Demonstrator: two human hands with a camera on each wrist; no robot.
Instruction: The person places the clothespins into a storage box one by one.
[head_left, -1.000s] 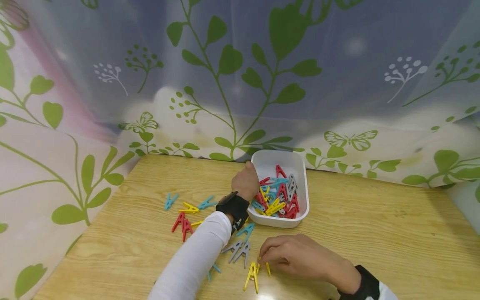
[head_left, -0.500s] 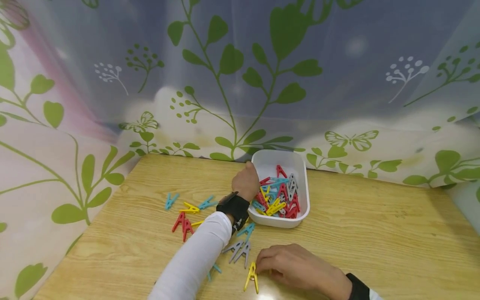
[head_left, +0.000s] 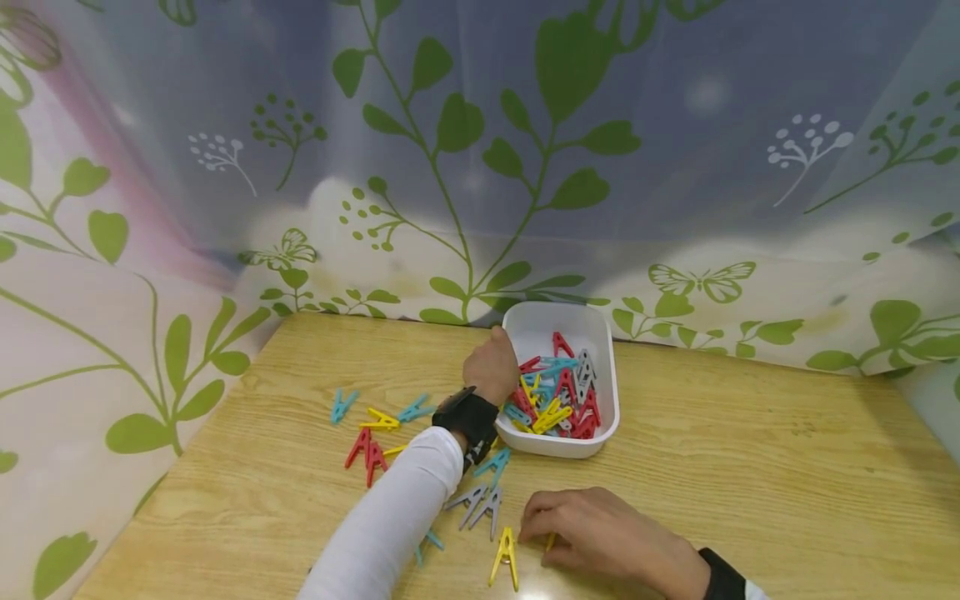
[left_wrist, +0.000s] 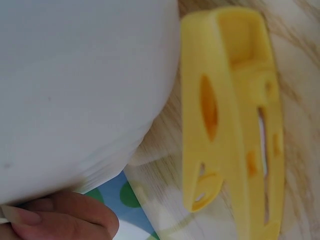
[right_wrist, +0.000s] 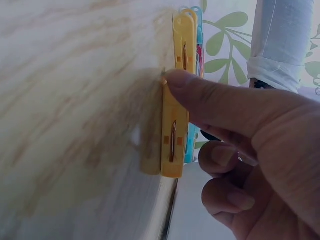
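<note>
My left hand (head_left: pixel 491 365) grips the left side of a white plastic box (head_left: pixel 613 400). In the left wrist view its curled fingers (left_wrist: pixel 65 220) lie against the box's white wall (left_wrist: pixel 75 90). My right hand (head_left: pixel 600 533) is low over the table and pinches a yellow clothespin (right_wrist: pixel 172 145); the thumb presses on it, while the index fingertip is hidden behind. Just left of that hand in the head view lies another yellow clothespin (head_left: pixel 505 557). Red, blue, yellow and grey clothespins (head_left: pixel 562 387) fill the bottom of the box.
Left of the box, loose clothespins lie on the wooden table (head_left: pixel 750 467): two red ones (head_left: pixel 367 454), a yellow one (head_left: pixel 380 419), blue ones (head_left: pixel 342 406) and grey ones (head_left: pixel 480 504). A yellow clothespin (left_wrist: pixel 230 125) lies right beside the box. Behind hangs a leaf-patterned cloth (head_left: pixel 480 167).
My right hand has come down around the yellow clothespin by its fingers, which has shifted slightly right. My left hand and the box stay where they were.
</note>
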